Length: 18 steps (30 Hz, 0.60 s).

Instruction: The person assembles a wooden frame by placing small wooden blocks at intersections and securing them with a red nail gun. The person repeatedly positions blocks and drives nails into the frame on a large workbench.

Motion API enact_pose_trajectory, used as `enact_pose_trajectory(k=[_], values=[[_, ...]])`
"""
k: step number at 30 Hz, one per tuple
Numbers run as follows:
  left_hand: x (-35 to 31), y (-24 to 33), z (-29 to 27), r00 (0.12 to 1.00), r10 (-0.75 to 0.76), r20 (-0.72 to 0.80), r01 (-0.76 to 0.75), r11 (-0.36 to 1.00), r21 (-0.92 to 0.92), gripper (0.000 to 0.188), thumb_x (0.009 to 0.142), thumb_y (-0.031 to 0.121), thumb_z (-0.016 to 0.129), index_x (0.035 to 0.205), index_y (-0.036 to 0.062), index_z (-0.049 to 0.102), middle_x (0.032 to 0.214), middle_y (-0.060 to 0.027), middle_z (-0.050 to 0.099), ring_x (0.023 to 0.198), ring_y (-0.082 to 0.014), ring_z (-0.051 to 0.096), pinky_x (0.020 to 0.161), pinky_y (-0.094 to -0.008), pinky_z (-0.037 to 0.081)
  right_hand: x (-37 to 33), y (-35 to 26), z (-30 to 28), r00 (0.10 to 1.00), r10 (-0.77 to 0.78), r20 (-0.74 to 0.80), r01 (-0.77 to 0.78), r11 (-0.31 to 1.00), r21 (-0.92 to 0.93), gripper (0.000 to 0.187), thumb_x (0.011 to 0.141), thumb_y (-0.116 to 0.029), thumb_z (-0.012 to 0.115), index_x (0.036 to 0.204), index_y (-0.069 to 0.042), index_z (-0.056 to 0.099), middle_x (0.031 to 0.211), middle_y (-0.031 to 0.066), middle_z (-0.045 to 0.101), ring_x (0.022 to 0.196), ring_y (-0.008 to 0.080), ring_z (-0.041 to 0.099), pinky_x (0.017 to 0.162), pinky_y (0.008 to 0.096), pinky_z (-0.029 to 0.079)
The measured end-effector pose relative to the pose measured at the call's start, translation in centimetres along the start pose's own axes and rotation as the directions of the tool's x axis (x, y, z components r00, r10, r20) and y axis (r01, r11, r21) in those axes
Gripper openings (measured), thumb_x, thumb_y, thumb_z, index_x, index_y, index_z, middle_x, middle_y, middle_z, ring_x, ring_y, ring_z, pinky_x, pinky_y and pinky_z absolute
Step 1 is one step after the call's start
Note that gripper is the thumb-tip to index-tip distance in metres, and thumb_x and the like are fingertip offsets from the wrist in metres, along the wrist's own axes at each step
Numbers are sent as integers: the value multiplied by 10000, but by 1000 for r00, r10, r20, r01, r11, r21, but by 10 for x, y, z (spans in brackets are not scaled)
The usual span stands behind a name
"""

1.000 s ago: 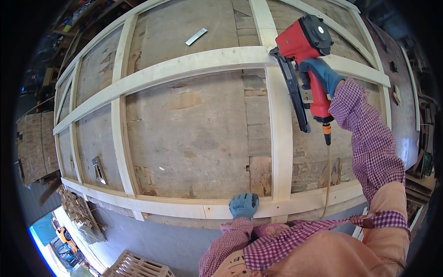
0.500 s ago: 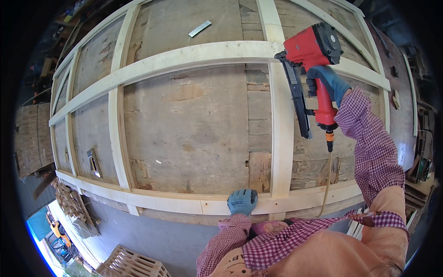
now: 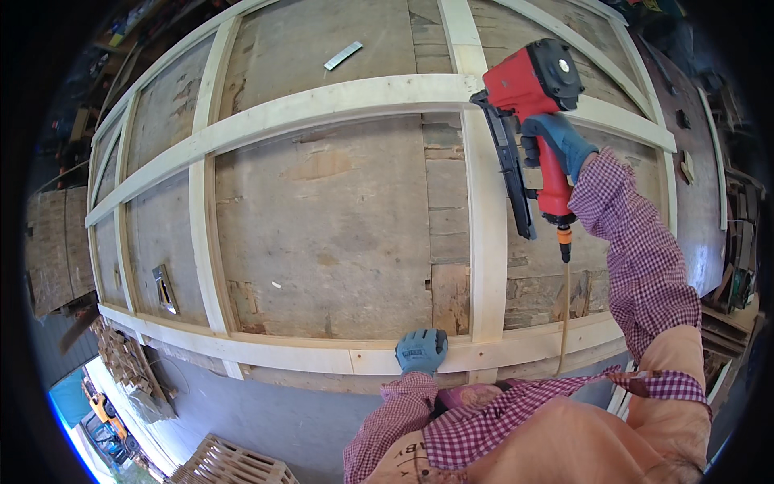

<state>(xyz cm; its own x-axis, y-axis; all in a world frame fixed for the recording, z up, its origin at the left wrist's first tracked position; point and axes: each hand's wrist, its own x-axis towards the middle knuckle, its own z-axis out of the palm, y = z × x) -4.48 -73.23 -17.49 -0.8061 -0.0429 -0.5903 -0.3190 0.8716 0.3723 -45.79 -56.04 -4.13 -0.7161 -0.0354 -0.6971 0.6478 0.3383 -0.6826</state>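
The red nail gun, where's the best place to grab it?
Probably by the red nail gun's straight handle, coming from its hose end, as the gloved right hand does. The handle juts out clear of the black nail magazine, keeping fingers off the nose by the pale wooden batten.

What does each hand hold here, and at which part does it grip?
The right hand holds the red nail gun by its handle, just under the head. The left hand holds nothing; it rests flat on the near rail of the wooden frame.

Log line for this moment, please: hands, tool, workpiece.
right hand grips red nail gun, nose at slat crossing | left hand rests on near slat | wooden frame flat | hose hanging
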Motion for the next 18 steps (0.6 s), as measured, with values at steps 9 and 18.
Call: enact_pose_trajectory(k=[9,18], values=[[1,-3,6,995,-9,-97,11,1000,23,273,800,392,579,894,147,655,898,-78,660,855,-282,621,789,-430,472,-67,63,-31,989,-139,-42,143,982,126,133,740,-93,635,830,0,604,583,99,567,425,207,550,408,345,471],[-2,5,-2,984,-28,-175,47,993,107,322,845,421,508,852,142,668,859,-110,673,802,-314,638,711,-451,486,-347,286,-106,990,-71,-121,30,949,-314,392,810,-184,666,1170,-58,572,976,72,650,808,182,625,729,316,532]])
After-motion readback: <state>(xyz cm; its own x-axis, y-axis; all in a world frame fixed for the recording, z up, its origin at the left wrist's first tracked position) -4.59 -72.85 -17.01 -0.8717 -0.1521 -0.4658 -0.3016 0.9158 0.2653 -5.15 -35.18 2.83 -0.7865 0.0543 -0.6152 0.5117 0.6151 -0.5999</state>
